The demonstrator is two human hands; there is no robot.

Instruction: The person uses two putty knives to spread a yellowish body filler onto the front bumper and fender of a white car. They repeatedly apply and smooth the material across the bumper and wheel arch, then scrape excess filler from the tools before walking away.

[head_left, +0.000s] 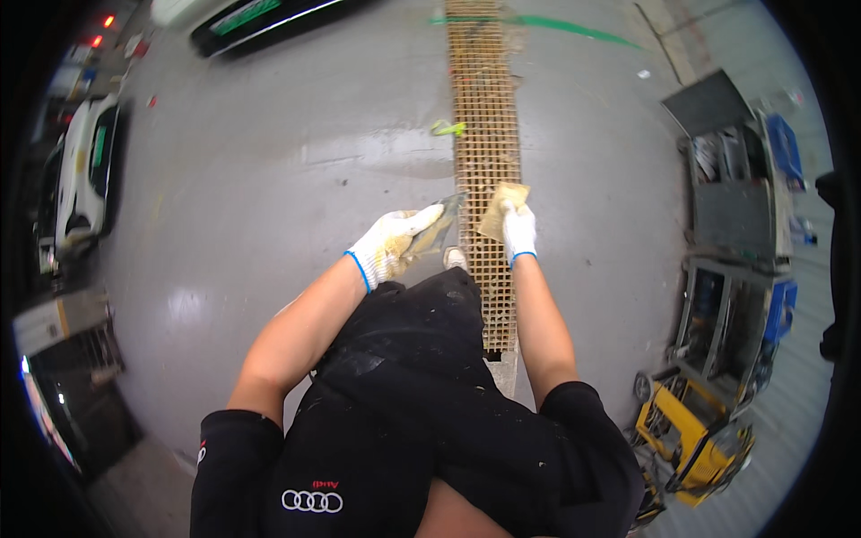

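My left hand (395, 240), in a white knit glove with yellowish stains and a blue cuff, is closed on a thin grey flat sheet (438, 224) with tan smears. The sheet's exact kind does not show. Wrapped in a similar glove, my right hand (519, 231) grips a tan, roughly rectangular flat piece (499, 208), held tilted over the floor grating. The two held things are apart, with a small gap between them. A light-coloured shoe (456, 257) shows just below the grey sheet.
A brown floor grating (489, 99) runs ahead across the grey floor, with a yellow-green scrap (447, 128) at its edge. White cars stand at the far left (85, 170) and top (175, 11). Grey tool carts (731, 215) and a yellow wheeled machine (686, 439) line the right side.
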